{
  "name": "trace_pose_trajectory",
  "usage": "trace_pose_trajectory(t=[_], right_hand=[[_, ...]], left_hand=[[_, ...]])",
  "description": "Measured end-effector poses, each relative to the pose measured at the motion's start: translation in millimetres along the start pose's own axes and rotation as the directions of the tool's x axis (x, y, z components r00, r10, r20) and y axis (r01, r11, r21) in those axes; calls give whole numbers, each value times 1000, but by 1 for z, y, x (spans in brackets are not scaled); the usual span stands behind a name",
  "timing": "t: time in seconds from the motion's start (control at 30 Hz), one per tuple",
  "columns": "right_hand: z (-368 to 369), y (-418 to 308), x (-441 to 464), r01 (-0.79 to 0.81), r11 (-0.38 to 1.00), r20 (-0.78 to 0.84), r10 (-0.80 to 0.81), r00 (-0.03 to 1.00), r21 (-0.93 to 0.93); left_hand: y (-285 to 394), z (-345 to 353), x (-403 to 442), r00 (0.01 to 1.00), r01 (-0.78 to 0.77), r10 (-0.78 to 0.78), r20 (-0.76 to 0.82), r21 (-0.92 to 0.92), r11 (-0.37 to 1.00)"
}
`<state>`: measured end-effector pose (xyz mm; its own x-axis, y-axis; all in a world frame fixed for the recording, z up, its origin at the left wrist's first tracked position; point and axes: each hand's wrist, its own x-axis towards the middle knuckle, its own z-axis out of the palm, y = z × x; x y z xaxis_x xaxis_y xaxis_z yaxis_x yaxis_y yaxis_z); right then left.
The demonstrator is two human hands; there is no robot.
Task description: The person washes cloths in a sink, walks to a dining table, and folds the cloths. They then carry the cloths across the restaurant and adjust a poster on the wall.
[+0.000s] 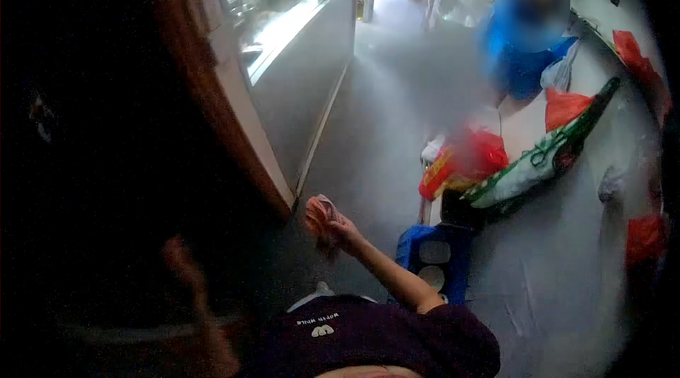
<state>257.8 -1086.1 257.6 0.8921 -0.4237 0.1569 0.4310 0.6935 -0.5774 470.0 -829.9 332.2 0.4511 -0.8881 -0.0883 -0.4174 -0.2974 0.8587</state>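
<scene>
My right hand (344,233) is closed around a crumpled pinkish-brown cloth (321,218), held out in front of my body above the grey floor. Part of the cloth hangs below my fingers. On the left, my left hand (178,256) is in deep shadow beside the dark doorway. Its fingers are too dark and blurred to make out, and nothing can be seen in it.
A blue plastic crate (406,253) stands to my right. Beyond it lie a red bag (485,153) and a long green-and-white bundle (520,176). A person in blue (520,31) is farther along the passage. A wooden door frame (205,87) borders the left.
</scene>
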Motion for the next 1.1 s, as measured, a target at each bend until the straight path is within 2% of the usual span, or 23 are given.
trace_pose_trajectory(t=[0.03,0.1,0.13,0.17,0.2,0.3,0.33,0.43,0.47,0.57,0.6,0.63,0.67,0.7,0.73,0.83,0.87,0.9,0.97,1.0,1.03,1.07,1.1], right_hand=[[-24,-10,21,-60,998,-101,57,993,-29],[-76,-19,41,-199,978,-306,169,937,-68],[-98,-46,66,-120,971,-393,30,919,-206],[-100,-63,72,-69,936,-462,-105,880,-345],[-111,-83,76,-41,877,-509,-239,827,-479],[-160,-153,110,-124,834,-584,-263,768,-538],[-170,-186,124,-125,883,-502,-136,854,-453],[-231,-247,177,-121,681,-377,-241,895,-722],[-238,-256,197,-150,589,-358,-254,898,-794],[-272,-308,262,-306,465,-407,-134,904,-831],[-282,-322,287,-285,519,-385,-94,918,-806],[-293,-338,310,-293,499,-375,-70,924,-816],[-293,-359,334,-296,478,-363,-53,930,-827],[-301,-376,359,-291,459,-346,-40,937,-840],[-328,-381,382,-254,391,-315,-99,944,-885],[-385,-422,453,-263,8,-250,-338,907,-965],[-408,-441,480,-189,-90,-156,-283,946,-978],[-427,-457,506,-130,147,-174,-349,921,-981],[-459,-492,556,55,558,-244,-447,861,-828],[-467,-522,577,79,629,-274,-444,853,-774],[-487,-554,596,16,758,-350,-319,881,-652],[-507,-583,609,-59,864,-411,-177,894,-501],[-520,-603,626,25,915,-388,-196,901,-403]], left_hand=[[-1,36,63,984,-43,60,165,-104,994],[-1,122,177,953,-84,154,262,-259,962],[2,164,239,954,-75,153,257,-290,954],[7,196,278,973,-5,76,219,-308,951],[17,223,314,966,0,105,235,-407,913],[58,259,410,940,72,162,300,-639,766],[70,267,429,932,106,174,318,-698,708],[105,284,513,989,119,-47,139,-571,813],[112,277,531,993,86,-28,112,-551,830],[141,271,600,999,-1,-22,-30,-611,792],[152,262,626,997,5,-48,-59,-576,818],[165,258,646,992,11,-89,-93,-630,777],[165,257,678,993,113,-57,99,-800,590],[160,251,710,962,241,26,270,-894,377],[141,256,747,924,347,11,383,-850,396],[172,271,848,961,152,93,259,-780,608],[186,281,889,989,49,79,123,-786,616],[193,287,932,986,67,74,147,-769,635],[196,297,1023,980,101,62,189,-741,664],[214,294,1065,935,186,55,351,-616,765],[233,290,1107,863,224,46,503,-465,857],[284,285,1136,842,37,89,532,-220,975],[307,296,1172,909,-226,187,374,65,972]])
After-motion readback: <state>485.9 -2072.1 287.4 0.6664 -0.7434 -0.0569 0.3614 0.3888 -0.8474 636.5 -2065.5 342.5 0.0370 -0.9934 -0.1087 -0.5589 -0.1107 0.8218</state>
